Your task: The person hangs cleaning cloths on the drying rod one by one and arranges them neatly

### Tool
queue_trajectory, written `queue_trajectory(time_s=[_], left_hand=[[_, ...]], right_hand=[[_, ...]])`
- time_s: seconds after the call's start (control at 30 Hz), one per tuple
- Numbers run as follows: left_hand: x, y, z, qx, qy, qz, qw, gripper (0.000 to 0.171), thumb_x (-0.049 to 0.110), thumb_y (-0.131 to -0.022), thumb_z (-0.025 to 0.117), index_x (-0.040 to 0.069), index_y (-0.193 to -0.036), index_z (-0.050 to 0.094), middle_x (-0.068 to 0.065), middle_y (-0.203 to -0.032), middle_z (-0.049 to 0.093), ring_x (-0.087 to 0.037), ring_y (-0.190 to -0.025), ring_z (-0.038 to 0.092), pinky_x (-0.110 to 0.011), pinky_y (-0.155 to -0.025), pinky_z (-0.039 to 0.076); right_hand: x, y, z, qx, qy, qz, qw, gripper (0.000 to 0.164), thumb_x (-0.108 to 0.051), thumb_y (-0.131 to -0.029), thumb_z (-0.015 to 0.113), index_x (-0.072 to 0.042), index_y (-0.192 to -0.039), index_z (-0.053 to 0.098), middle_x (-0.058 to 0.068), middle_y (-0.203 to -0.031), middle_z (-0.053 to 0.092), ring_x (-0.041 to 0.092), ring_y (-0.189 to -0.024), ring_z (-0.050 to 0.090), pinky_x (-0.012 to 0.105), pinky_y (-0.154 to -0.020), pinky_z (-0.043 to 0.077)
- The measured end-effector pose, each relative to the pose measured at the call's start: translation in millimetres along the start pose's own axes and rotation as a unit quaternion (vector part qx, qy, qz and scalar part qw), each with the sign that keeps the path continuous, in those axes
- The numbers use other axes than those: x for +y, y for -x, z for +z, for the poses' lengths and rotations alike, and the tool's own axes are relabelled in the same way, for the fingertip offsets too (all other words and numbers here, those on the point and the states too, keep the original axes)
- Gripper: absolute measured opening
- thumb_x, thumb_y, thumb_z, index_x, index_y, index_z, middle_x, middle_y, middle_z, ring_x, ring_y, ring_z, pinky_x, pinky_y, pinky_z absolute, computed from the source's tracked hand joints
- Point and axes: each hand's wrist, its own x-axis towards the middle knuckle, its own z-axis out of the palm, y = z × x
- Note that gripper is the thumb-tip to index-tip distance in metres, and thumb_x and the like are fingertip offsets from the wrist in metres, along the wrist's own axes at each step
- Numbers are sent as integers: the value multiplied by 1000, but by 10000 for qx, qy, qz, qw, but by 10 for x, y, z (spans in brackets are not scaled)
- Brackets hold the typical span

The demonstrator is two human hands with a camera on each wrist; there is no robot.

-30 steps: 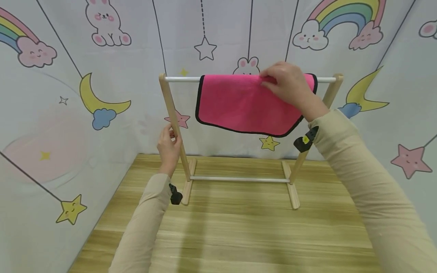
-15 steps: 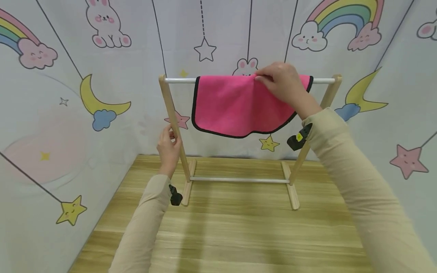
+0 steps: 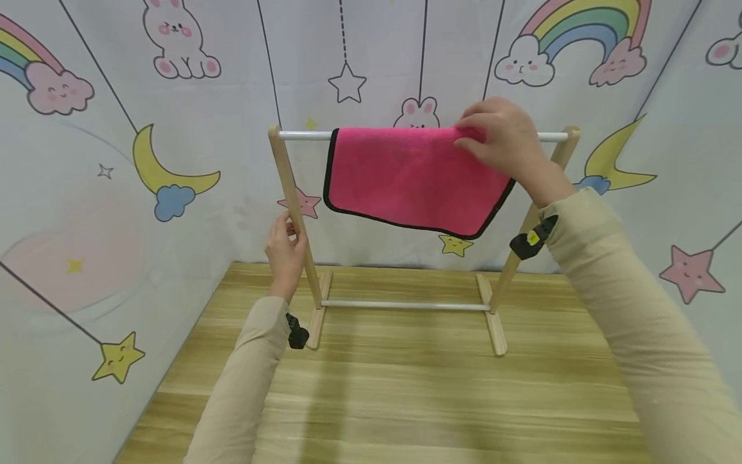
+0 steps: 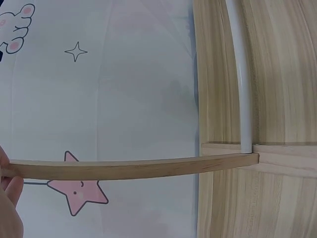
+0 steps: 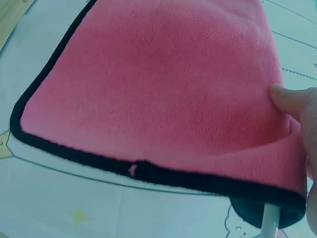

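A pink towel (image 3: 406, 177) with black edging hangs over the white top rod (image 3: 304, 136) of a wooden rack. My right hand (image 3: 505, 138) pinches the towel at its top fold, near the right end. In the right wrist view the thumb (image 5: 292, 100) presses on the plush cloth (image 5: 148, 79), and the rod's end (image 5: 270, 220) shows below the black hem. Lower at the left, my left hand (image 3: 285, 254) grips the rack's left post (image 3: 284, 171). The left wrist view shows only part of that hand (image 4: 9, 210), at the end of the post.
The rack's feet (image 3: 498, 332) stand on a wood-grain table (image 3: 406, 393), joined by a white lower rod (image 3: 406, 305). Behind it hangs a white backdrop (image 3: 243, 96) printed with stars, moons and rainbows. The rack's right post (image 3: 516, 264) is partly covered by the right wrist's camera.
My right hand shifted left along the top rod, then back right past its first position. The towel's left edge now hangs slightly further left. My left hand has stayed on the post.
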Motion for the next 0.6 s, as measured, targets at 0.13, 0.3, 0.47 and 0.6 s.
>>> queue_trajectory(time_s=[0.13, 0.3, 0.47, 0.6], left_hand=[[0, -4, -1, -19, -3, -28, 10000, 38, -1, -82, 58, 0, -119, 52, -20, -96, 60, -28, -87, 62, -37, -72, 58], [10, -16, -1, 16, -26, 17, 10000, 37, -1, -83, 58, -1, -119, 52, -20, -96, 61, -28, -87, 63, -36, -72, 58], [15, -7, -5, 45, -27, -55, 10000, 37, -2, -82, 58, 0, -119, 53, -21, -96, 61, -29, -86, 63, -37, -72, 58], [23, 1, -1, 23, -26, -27, 10000, 38, -3, -82, 57, -1, -119, 52, -21, -96, 60, -30, -87, 63, -37, -72, 58]], right_hand=[[6, 21, 0, 242, 80, -323, 9992, 22, -12, -84, 64, 0, -101, 68, 15, -98, 64, 29, -96, 53, 41, -81, 48], [-19, -29, -14, 720, 375, -860, 9930, 15, -6, -85, 61, 4, -94, 68, 17, -91, 67, 31, -88, 57, 42, -78, 49], [-35, -77, 1, 1028, 966, -447, 9890, 20, -13, -89, 57, 1, -96, 68, 16, -97, 62, 31, -97, 51, 45, -87, 40], [-29, -76, -5, 653, 929, 14, 9935, 22, -16, -90, 56, -1, -99, 69, 15, -94, 60, 30, -93, 49, 45, -83, 40]])
